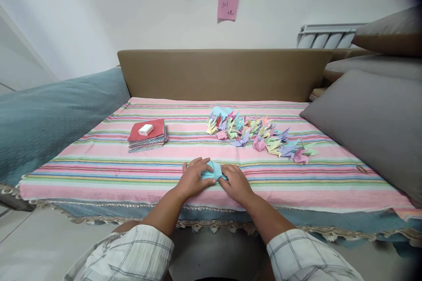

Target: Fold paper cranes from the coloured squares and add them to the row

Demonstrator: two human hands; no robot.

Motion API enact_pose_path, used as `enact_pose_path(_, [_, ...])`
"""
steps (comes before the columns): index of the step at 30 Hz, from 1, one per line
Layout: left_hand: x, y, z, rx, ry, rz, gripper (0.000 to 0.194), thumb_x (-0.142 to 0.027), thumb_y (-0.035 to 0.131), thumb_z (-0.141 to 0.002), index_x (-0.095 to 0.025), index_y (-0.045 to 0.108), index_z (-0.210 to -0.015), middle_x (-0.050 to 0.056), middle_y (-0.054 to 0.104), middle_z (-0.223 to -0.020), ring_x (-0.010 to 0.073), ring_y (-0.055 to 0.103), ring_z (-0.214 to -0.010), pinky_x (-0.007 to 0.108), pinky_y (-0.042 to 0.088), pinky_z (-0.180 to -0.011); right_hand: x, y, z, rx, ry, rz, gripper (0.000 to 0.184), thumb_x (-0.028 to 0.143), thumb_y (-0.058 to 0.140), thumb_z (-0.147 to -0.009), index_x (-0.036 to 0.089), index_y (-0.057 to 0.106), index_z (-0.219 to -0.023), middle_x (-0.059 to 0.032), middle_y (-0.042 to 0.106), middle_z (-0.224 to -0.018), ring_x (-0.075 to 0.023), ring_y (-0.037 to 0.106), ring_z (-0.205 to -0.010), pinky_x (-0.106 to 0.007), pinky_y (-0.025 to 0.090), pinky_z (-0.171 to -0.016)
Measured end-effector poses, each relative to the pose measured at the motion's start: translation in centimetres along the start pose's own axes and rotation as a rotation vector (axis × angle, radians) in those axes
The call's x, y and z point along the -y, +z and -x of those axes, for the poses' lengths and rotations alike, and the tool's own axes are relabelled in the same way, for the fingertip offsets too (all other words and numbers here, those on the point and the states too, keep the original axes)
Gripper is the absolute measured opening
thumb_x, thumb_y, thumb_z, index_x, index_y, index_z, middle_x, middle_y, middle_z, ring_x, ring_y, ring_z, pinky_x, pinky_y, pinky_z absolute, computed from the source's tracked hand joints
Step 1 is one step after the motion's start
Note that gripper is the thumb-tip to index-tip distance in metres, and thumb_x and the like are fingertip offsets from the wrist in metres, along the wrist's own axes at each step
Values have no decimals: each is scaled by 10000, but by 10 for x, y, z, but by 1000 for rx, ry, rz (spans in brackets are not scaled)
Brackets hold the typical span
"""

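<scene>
A light blue sheet of origami paper (215, 169), partly folded, lies on the striped cloth close to the front edge. My left hand (195, 175) grips its left side, thumb in front and fingers over the back. From the right, my right hand (234, 181) holds the other side between thumb and fingers. Part of the paper is hidden beneath the fingers. Beyond my hands, folded paper cranes (242, 137) in many colours are heaped together. A stack of coloured paper squares (148, 140) with a red sheet on top sits to the left.
On the stack rests a small white block (146, 129). The striped cloth (99, 171) covers the sofa seat. A blue armrest (59, 109) bounds the left, grey cushions (365, 127) the right, and a brown backrest (224, 74) the rear. A small brownish item (361, 169) lies near the cushion.
</scene>
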State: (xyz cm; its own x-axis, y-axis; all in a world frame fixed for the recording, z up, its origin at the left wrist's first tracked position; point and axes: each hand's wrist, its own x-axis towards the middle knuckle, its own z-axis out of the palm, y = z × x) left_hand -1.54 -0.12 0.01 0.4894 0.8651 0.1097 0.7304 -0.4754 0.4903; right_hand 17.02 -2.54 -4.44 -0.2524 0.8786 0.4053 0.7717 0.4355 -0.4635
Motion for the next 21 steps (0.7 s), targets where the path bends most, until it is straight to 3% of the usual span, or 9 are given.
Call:
enact_pose_path(8, [0, 0, 0, 6, 63, -72, 275, -464, 621, -744, -352, 663, -991, 6, 446, -1371, 321, 303, -1287, 592, 195, -1006, 1, -1, -1, -17, -20, -14, 195, 165, 512, -782, 183, 610, -949, -62, 619, -972, -213, 524, -939, -336, 394, -834])
enact_pose_path(15, [0, 4, -1, -46, 133, -86, 231, -416, 589, -788, -345, 677, -989, 12, 485, -1328, 269, 335, -1265, 503, 227, -1041, -4, -4, -3, -12, -20, -103, 190, 132, 510, -769, 192, 624, -908, -48, 645, -949, -198, 551, -925, -329, 400, -839])
enact_pose_path(21, [-3, 6, -3, -84, 160, -122, 197, -426, 606, -774, -342, 694, -930, 4, 524, -1290, 284, 359, -1243, 558, 169, -1040, -6, -9, -2, -24, 75, -246, 211, 165, 446, -798, 195, 623, -910, -45, 646, -883, -201, 565, -863, -316, 422, -769])
